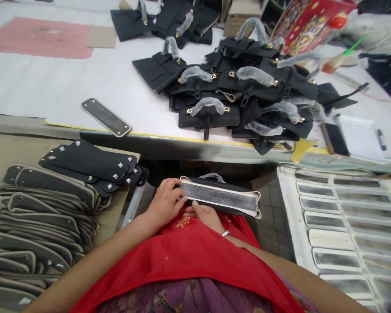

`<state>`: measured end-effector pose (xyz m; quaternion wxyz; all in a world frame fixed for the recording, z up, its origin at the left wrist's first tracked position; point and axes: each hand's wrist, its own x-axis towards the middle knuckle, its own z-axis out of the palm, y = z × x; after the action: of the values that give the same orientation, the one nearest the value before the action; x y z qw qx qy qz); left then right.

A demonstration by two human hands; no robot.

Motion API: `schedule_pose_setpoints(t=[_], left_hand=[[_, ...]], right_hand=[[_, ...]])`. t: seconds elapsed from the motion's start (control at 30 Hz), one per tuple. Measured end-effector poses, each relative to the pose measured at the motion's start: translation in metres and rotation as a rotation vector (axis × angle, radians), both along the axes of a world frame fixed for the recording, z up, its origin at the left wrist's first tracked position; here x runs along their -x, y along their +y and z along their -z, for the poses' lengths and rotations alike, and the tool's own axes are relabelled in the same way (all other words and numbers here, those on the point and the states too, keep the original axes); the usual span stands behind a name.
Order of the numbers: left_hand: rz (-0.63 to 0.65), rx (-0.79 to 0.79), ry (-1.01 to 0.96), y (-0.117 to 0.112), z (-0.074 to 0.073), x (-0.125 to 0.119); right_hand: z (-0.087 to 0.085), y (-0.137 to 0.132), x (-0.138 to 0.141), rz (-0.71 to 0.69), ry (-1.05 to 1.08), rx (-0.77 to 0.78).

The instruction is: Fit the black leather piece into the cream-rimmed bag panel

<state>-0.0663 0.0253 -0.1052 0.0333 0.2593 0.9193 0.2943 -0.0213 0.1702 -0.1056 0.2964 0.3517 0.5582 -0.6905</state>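
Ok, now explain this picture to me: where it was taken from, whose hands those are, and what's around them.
There is no machine here: a camera on a person's head looks forward and down at that person's own bare hands. The left hand touches the left end of a black handbag, its grey, pale-edged side facing up. The right hand supports its near edge, above the red apron. Ahead, the white-covered table bears more black handbags with wrapped handles, plus one oblong panel. Stacked panels lie at left; grey panels with pale edges lie in rows at right.
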Motion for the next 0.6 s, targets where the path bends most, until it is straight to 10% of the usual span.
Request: schedule_pose_setpoints(t=[0.3, 0.6], left_hand=[[0.098, -0.046, -0.033, -0.004, 0.002, 0.001], [0.08, 0.047, 0.007, 0.017, 0.003, -0.012]], right_hand=[[0.0, -0.016, 0.007, -0.057, 0.033, 0.093], [0.022, 0.046, -0.033, 0.131, 0.046, 0.193]])
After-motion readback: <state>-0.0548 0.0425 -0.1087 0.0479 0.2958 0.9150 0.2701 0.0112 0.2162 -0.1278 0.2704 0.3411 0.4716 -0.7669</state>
